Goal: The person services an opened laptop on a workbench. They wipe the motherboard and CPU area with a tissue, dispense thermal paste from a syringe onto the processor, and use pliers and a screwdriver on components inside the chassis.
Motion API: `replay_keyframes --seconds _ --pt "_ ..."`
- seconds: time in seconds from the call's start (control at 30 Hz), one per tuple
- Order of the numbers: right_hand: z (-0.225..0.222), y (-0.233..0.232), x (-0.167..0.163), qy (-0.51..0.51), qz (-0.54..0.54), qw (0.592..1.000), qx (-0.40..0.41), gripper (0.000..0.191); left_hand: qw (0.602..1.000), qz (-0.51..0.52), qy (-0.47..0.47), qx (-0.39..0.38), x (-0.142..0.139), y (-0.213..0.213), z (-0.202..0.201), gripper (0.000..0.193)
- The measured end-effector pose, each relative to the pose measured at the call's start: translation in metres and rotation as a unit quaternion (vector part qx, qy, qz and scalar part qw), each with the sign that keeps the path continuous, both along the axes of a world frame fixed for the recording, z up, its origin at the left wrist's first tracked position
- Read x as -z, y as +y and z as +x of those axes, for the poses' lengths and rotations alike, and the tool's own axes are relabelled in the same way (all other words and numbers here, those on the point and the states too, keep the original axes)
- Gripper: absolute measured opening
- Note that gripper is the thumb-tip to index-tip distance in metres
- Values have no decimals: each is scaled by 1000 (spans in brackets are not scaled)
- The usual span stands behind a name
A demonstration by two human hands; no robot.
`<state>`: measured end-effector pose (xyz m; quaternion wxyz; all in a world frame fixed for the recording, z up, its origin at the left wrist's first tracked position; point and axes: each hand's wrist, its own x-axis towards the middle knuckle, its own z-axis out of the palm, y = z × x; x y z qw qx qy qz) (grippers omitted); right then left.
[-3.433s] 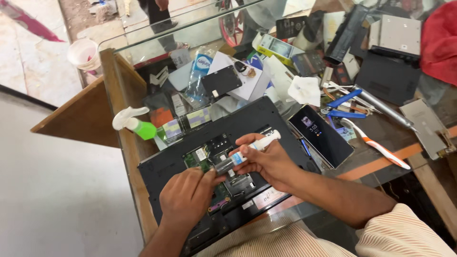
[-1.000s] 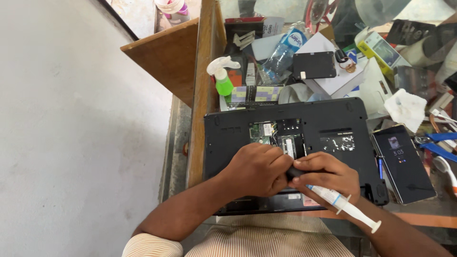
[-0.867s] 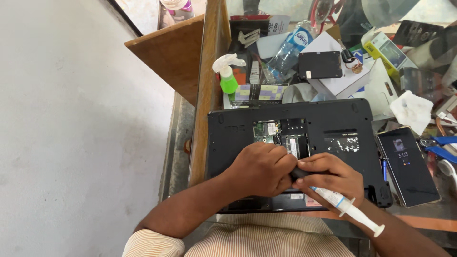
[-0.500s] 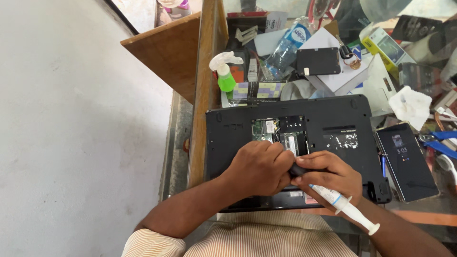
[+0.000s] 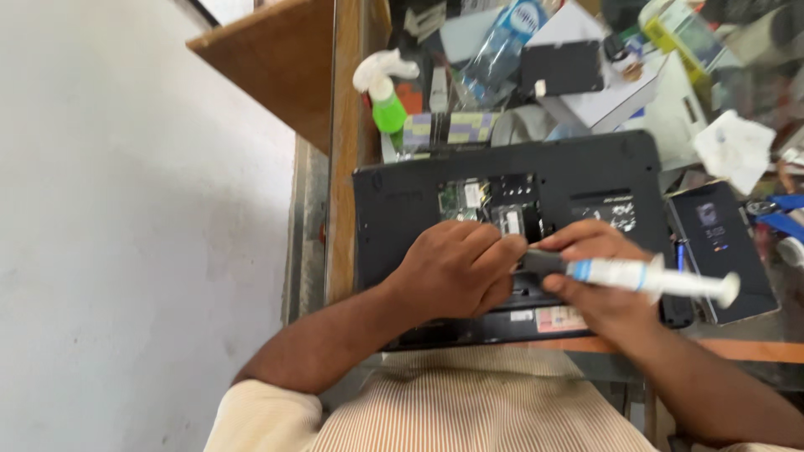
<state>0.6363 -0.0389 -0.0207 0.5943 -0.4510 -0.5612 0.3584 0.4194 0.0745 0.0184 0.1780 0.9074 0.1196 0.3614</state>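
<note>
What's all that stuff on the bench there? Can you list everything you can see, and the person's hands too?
Laptop: one, black, upside down at bench centre, base compartment open showing boards.
Syringe: one, white with blue band, dark tip, lying across the laptop in the right hand.
Spray bottle: one, green with white trigger, behind the laptop's left corner.
Water bottle: one, clear with blue label, lying at the back.
Phone: one, dark, right of the laptop.
Tissue: one, white, crumpled, far right.
White box: one, at the back, with a black device on it.
Wooden shelf: one, brown, upper left.
Left hand: over the laptop, fingers at the syringe's tip.
Right hand: gripping the syringe.
</note>
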Motion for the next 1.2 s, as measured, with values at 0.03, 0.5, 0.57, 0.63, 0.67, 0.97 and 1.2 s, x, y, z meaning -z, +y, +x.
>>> replay_keyframes --seconds 0.03,0.5,0.57,0.63,0.67,0.97,1.2 --pt "0 -2 5 61 -8 998 -19 32 1000 0 -5 5 0 -1 -1 23" --pt "0 -6 8 439 -134 885 -78 27 990 126 29 -56 0 -7 -4 22" --pt "-1 -8 7 430 -145 888 -71 28 988 138 22 -58 -1 -8 -3 17" --pt "-1 -10 8 421 -155 891 -63 28 988 143 18 -60 -2 -9 -2 14" --pt "-1 -11 8 418 -159 892 -59 28 987 148 17 -62 -2 -9 -2 14" --pt "-8 -14 15 479 -180 855 -89 26 995 104 -12 1 1 -14 -4 17" --pt "-9 -13 21 436 -122 885 -107 24 993 -108 -24 48 6 -15 -4 13"
